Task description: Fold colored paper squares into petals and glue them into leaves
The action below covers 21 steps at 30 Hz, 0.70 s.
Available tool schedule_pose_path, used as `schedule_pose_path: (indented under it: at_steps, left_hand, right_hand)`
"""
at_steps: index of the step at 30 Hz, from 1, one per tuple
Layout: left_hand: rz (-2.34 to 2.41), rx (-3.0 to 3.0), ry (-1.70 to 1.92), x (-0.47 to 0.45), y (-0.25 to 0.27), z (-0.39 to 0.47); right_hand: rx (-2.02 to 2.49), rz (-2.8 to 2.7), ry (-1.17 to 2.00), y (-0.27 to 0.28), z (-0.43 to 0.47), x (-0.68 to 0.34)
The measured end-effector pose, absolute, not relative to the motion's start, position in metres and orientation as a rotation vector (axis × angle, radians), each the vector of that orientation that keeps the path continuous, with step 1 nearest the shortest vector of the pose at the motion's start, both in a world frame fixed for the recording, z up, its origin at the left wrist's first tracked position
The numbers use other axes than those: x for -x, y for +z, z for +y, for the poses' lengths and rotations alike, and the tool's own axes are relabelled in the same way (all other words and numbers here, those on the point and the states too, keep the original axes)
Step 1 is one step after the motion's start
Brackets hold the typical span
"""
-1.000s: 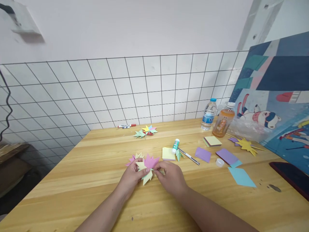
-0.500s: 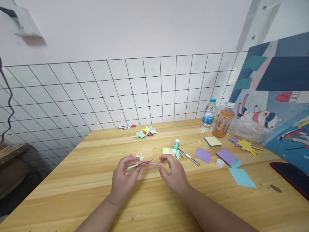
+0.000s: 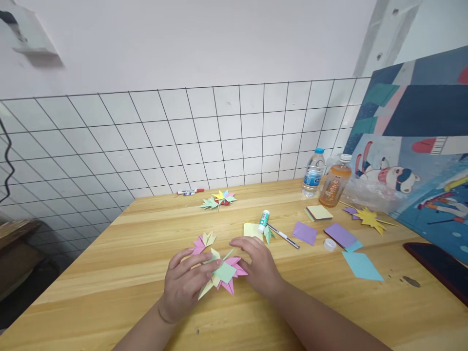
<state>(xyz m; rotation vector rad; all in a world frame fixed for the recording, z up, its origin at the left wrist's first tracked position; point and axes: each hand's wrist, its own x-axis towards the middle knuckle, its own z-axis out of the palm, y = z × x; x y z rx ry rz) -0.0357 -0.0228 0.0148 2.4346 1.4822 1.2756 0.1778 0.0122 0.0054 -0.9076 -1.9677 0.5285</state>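
Note:
A folded-paper flower [image 3: 224, 273] with pale green, yellow and pink pointed petals is tilted towards me above the table. My left hand [image 3: 186, 282] is closed on its left side, fingers lying across the front and thumb hidden. At its right edge, my right hand [image 3: 259, 265] curls around the pink petals, thumb partly behind them; its exact contact is hard to see. Just beyond the left fingers lies a smaller pink and yellow folded piece [image 3: 204, 242]. Farther off is a multicoloured paper cluster [image 3: 221, 199].
A glue stick [image 3: 263, 221] rests on yellow paper [image 3: 251, 229], beside a pen [image 3: 284, 236]. Purple sheets [image 3: 305, 233], a white cap [image 3: 329, 244] and a blue sheet [image 3: 362, 265] lie right. Behind stand a water bottle [image 3: 313, 173] and an orange drink bottle [image 3: 335, 181].
The paper flower, seen edge-on before, has been turned so its face shows. My left fingers now lie over it, and my right hand has come in to its right edge.

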Motion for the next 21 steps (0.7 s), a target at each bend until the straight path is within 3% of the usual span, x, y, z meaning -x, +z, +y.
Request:
schedule_pose_path:
  at_steps: [9,14,21]
  left_hand:
    - [1.403,-1.856,1.393,0.016,0.02,-0.016]
    - [1.394,-1.3,1.31,0.009,0.013,0.003]
    - [1.239,-1.086,1.243,0.012,0.011,0.006]
  right_hand:
    - [0.917,-2.004,0.5,0.006,0.013,-0.177]
    - [1.1,-1.917,0.74,0.002,0.01,-0.172]
    - [1.144,-1.862,0.928,-0.003,0.01,-0.168]
